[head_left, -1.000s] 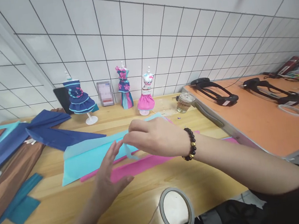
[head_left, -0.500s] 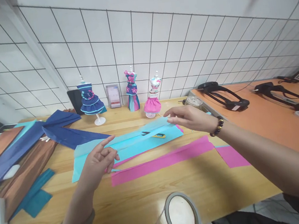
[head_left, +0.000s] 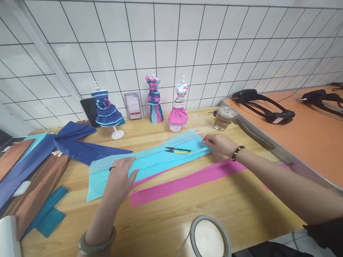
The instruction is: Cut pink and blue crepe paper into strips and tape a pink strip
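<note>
A long turquoise fabric piece (head_left: 159, 160) lies flat across the wooden table, over pink fabric that shows along its lower edge. My left hand (head_left: 121, 177) rests on its left part, fingers flat and thumb apart. At the right end my right hand (head_left: 222, 145) pinches the edge of the turquoise fabric; its fingertips are partly hidden. Small thread snips (head_left: 178, 150) with black blades and a yellow handle lie on the turquoise fabric between my hands. Nearer to me is a pink fabric strip (head_left: 184, 181), stretched sideways under my right wrist.
Three mini mannequins in doll dresses, one in blue (head_left: 106, 107), stand at the back beside a phone (head_left: 133, 106). A glass jar (head_left: 224, 118) stands right. Blue fabric (head_left: 79, 144) and brown fabric (head_left: 40, 178) lie left. A tape roll (head_left: 227, 242) is at the front edge. Black headsets (head_left: 262, 107) rest on an orange surface.
Both hands have come down onto the turquoise fabric, and its lifted upper layer now lies flat. My left hand went from a pointing finger to lying flat. The view has shifted slightly.
</note>
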`<state>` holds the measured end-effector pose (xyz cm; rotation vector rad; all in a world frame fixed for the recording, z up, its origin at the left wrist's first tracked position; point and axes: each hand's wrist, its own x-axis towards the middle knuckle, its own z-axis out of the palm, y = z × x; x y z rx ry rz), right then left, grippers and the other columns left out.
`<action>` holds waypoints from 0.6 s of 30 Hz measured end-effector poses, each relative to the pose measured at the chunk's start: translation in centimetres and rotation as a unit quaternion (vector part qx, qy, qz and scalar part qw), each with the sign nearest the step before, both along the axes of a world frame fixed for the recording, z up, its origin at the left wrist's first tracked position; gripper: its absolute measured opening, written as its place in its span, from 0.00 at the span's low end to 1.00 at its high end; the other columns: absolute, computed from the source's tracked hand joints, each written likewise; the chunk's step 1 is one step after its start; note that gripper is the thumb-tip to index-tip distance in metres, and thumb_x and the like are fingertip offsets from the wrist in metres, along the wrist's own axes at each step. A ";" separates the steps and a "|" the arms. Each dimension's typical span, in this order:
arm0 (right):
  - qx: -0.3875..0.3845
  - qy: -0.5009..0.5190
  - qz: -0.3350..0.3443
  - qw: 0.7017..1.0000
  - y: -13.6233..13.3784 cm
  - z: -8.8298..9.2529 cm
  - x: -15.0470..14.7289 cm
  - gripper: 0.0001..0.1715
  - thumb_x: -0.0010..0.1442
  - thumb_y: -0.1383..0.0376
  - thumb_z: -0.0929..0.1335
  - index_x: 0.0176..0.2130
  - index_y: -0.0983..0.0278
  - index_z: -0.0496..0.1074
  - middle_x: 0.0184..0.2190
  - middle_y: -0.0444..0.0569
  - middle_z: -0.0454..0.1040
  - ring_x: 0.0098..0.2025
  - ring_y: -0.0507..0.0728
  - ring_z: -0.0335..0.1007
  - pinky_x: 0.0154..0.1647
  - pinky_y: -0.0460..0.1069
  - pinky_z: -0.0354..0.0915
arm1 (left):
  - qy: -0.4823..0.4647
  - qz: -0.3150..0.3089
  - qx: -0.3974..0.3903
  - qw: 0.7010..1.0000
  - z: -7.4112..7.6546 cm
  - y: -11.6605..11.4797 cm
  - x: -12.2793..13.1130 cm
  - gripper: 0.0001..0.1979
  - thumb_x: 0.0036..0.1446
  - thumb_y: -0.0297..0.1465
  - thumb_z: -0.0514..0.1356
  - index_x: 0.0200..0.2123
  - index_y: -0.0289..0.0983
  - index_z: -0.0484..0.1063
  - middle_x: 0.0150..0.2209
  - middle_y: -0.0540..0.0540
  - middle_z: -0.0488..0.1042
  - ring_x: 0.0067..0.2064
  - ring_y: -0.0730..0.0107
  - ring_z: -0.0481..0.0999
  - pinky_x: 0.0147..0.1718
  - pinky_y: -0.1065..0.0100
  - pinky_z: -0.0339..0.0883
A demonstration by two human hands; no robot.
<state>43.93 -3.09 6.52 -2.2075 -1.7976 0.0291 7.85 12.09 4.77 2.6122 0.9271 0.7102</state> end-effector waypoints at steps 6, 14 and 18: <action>0.100 -0.028 0.050 0.993 -4.7 -0.8 -5.2 0.14 0.62 0.64 0.59 0.42 0.67 0.69 0.41 0.57 0.71 0.44 0.59 0.65 0.45 0.56 0.61 | 0.031 -0.125 0.022 0.991 0.9 -6.9 -0.3 0.11 0.60 0.33 0.49 0.33 0.37 0.70 0.29 0.46 0.74 0.32 0.67 0.71 0.33 0.66 0.63; 0.066 0.032 0.126 0.989 -8.0 -3.4 -11.0 0.14 0.63 0.68 0.58 0.46 0.65 0.67 0.41 0.55 0.70 0.45 0.57 0.65 0.45 0.55 0.64 | 0.068 -0.192 0.022 0.979 -1.9 -7.3 0.3 0.14 0.59 0.26 0.47 0.37 0.36 0.73 0.38 0.42 0.74 0.42 0.62 0.71 0.41 0.61 0.65; 0.062 0.034 0.111 0.991 -7.2 -4.0 -10.0 0.14 0.63 0.67 0.58 0.43 0.65 0.69 0.39 0.55 0.69 0.45 0.58 0.65 0.45 0.56 0.65 | 0.108 -0.161 0.019 0.981 -2.4 -6.7 0.4 0.15 0.59 0.25 0.46 0.37 0.35 0.73 0.40 0.41 0.73 0.41 0.63 0.71 0.40 0.61 0.65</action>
